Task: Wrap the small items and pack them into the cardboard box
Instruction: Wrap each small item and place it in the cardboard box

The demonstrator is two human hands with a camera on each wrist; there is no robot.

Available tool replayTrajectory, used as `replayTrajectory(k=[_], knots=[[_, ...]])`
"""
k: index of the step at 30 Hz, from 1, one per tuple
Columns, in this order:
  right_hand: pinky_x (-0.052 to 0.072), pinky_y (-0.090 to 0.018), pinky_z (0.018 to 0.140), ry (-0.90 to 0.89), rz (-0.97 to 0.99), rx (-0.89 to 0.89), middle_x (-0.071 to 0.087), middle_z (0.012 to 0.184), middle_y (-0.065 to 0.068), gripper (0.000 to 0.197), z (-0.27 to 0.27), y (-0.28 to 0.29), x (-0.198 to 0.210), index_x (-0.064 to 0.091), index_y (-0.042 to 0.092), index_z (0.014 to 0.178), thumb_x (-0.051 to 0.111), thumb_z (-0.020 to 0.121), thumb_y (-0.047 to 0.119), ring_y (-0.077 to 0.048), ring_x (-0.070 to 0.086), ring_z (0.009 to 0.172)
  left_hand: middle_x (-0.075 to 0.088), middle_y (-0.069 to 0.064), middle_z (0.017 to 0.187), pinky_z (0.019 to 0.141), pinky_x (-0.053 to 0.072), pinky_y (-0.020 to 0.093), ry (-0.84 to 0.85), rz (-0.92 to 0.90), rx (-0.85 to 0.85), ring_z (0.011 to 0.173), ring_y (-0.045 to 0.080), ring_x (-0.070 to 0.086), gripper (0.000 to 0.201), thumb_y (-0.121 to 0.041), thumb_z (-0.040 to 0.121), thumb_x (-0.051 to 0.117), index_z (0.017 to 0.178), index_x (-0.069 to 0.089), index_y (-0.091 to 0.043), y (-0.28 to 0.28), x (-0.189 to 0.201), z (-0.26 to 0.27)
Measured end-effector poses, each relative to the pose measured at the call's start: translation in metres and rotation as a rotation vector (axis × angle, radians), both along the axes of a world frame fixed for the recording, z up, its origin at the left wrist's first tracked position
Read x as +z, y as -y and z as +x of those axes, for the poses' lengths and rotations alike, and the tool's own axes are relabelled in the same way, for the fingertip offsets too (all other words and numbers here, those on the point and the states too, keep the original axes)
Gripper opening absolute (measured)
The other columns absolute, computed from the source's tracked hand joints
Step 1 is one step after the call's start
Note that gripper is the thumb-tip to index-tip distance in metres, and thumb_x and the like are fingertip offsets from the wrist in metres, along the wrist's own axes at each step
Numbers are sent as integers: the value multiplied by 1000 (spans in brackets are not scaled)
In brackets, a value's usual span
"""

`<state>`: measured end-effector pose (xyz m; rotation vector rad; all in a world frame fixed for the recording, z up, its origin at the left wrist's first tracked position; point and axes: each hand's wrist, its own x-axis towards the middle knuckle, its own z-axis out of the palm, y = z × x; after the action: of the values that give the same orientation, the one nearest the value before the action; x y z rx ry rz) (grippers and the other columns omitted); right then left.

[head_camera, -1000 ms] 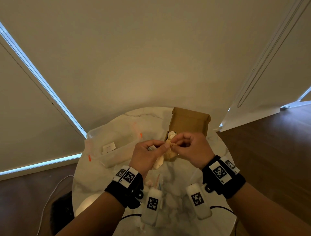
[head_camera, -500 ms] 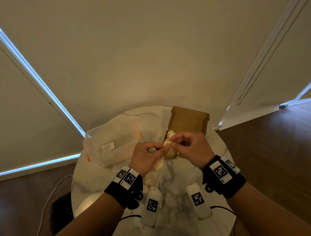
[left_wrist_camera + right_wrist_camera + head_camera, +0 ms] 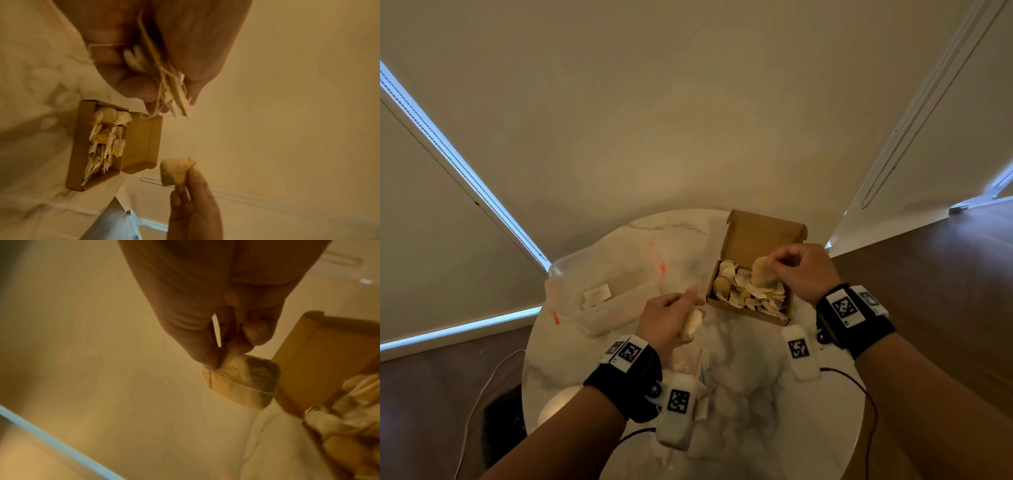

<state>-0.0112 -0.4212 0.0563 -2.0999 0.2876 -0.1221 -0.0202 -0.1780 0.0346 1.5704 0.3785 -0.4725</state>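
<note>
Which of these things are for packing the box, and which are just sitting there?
For the job:
- wrapped bundle, pinched by right hand
- cardboard box, lid open
- string pieces, held by left hand

Just lying about:
- clear plastic tub
- white cable on the floor

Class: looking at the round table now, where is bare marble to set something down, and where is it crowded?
Bare marble lies at the far edge, between the clear plastic tub and the cardboard box. Another patch sits in front of the box, between the wrists. The box is crowded with wrapped items. The right hand hovers over it.
</note>
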Motion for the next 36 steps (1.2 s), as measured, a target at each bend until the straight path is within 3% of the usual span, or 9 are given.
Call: replayTrajectory(k=[4,9,11,14,20,27,29,32,36], knots=[[58,-40,77,-113,-119,-81,70,76,1,10,15,31,-43,66,27,75,72,81,21,-18,66,72,65,12,81,48,42,24,-209,-106,28,56,16,52,35,-39,92,61,91,71,-6,-7,-8,3],[46,-26,73,-378,-321,-57,64,90,2,12,20,39,-96,70,18,89,72,77,20,-16,59,84,61,17,86,48,44,27,-341,-257,80,60,21,51,24,-21,85,54,93,66,-2,-9,-15,5],[47,-26,76,-425,-335,-72,63,89,2,11,26,37,-108,71,19,88,71,77,20,-17,59,85,60,20,92,51,46,30,-344,-294,88,65,25,52,30,-14,76,52,95,67,2,-9,-17,6],[54,-31,83,-432,-303,-63,70,95,-2,7,43,27,-118,69,25,84,68,77,24,-21,64,88,60,21,105,62,51,35,-325,-271,60,85,31,56,35,-7,83,43,106,67,1,-8,-18,9],[44,-36,99,-507,-402,172,58,123,-3,31,84,-1,-115,60,23,120,56,91,36,-26,54,112,59,21,116,68,57,35,-239,-269,12,95,30,61,33,9,92,40,113,62,-2,-5,-18,11],[46,-26,82,-227,-239,122,67,104,2,20,71,-15,-90,67,19,108,60,91,26,-13,59,92,53,17,127,97,50,47,-141,-330,70,110,33,58,37,11,92,48,124,55,-6,0,-21,12],[47,-22,76,-64,-100,272,67,98,6,17,48,-29,-69,70,22,105,66,88,22,-5,59,83,53,18,127,95,51,45,-113,-364,86,109,31,58,34,12,93,47,121,56,-6,1,-19,14],[43,-11,70,195,-51,549,64,99,6,29,13,-43,-41,69,23,110,74,82,17,-7,58,83,58,17,117,87,56,39,-75,-439,72,100,28,61,28,10,94,45,115,57,-4,2,-11,14],[45,-14,81,318,-168,688,59,110,3,38,-1,-48,-26,68,25,116,73,79,30,-5,55,100,61,20,114,84,58,38,-65,-484,24,95,28,64,30,5,97,44,125,52,2,3,-3,10]])
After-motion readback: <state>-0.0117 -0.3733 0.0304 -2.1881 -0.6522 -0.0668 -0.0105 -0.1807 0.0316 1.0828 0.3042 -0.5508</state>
